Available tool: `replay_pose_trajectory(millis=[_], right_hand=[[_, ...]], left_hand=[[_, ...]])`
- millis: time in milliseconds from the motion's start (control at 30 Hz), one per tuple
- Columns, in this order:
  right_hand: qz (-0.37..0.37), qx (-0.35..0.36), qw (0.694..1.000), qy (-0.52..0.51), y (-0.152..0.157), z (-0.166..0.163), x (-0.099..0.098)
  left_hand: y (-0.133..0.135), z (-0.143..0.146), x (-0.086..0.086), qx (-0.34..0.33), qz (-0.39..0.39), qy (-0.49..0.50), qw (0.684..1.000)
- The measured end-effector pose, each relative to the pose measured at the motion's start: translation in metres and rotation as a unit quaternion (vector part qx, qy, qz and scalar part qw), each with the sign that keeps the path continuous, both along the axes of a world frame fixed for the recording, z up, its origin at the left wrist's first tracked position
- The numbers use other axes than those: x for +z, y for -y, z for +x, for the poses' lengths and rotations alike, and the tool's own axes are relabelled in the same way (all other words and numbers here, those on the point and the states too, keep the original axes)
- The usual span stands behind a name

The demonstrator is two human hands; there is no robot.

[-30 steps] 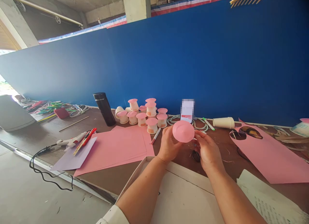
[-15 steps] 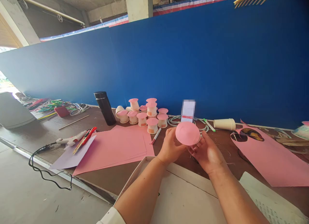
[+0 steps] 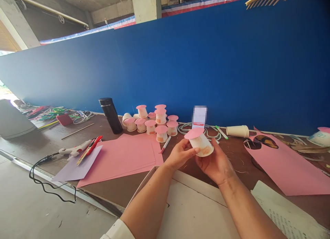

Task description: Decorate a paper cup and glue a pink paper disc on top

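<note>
Both my hands hold a small white paper cup (image 3: 201,145) with a pink paper disc glued on its top end, tilted to the left above the brown table (image 3: 51,142). My left hand (image 3: 179,154) grips it from the left with thumb and fingers. My right hand (image 3: 216,164) cradles it from below and the right. Behind them stands a cluster of several similar pink-topped cups (image 3: 154,121).
Pink paper sheets (image 3: 121,158) lie to the left, with a glue gun (image 3: 74,150), a red cutter (image 3: 91,147) and a black flask (image 3: 110,116). A pink sheet with cut-out holes (image 3: 286,163) lies right. A white box (image 3: 196,211) sits near me. A blue board (image 3: 206,67) backs the table.
The cup has been tilted over: its pink disc faced me before, now its white side and open rim show. My right hand has slid under it.
</note>
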State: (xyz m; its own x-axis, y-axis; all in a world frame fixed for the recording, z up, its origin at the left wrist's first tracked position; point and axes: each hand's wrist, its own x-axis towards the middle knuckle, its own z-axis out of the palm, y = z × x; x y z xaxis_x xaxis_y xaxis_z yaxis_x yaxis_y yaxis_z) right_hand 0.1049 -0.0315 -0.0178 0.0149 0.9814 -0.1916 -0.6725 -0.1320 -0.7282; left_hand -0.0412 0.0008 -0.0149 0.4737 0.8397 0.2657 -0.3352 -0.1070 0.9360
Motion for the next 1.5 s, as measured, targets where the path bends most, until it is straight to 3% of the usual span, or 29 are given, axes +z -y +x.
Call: replay_pose_trajectory(millis=[233, 467, 633, 733, 867, 1167, 1300, 1400, 1500], right_hand=[[0.098, -0.071, 0.993, 0.007, -0.008, -0.007, -0.016], [0.182, -0.052, 0.968, 0.165, -0.007, -0.018, -0.022], [0.179, -0.108, 0.897, 0.39, -0.004, -0.02, -0.024], [0.132, -0.151, 0.863, 0.464, -0.002, -0.021, -0.02], [0.064, -0.196, 0.842, 0.498, -0.001, -0.023, -0.016], [0.068, -0.161, 0.815, 0.553, -0.003, -0.024, -0.02], [0.122, -0.122, 0.833, 0.526, -0.002, -0.02, -0.02], [0.141, -0.116, 0.877, 0.444, -0.004, -0.016, -0.024], [0.113, -0.109, 0.929, 0.334, -0.006, -0.009, -0.026]], left_hand=[[0.002, 0.005, -0.004, 0.044, 0.026, -0.009, 0.999], [0.001, 0.004, -0.007, 0.072, 0.038, -0.049, 0.996], [0.001, 0.002, -0.004, 0.066, 0.028, -0.057, 0.996], [0.002, 0.003, -0.003, 0.081, 0.016, -0.072, 0.994], [0.001, 0.006, -0.006, 0.112, 0.01, -0.089, 0.99], [-0.001, 0.008, -0.013, 0.152, -0.034, -0.116, 0.981], [-0.004, 0.007, -0.015, 0.168, -0.036, -0.112, 0.979], [-0.007, 0.006, -0.017, 0.179, -0.038, -0.097, 0.978], [-0.009, 0.005, -0.019, 0.17, -0.033, -0.084, 0.981]])
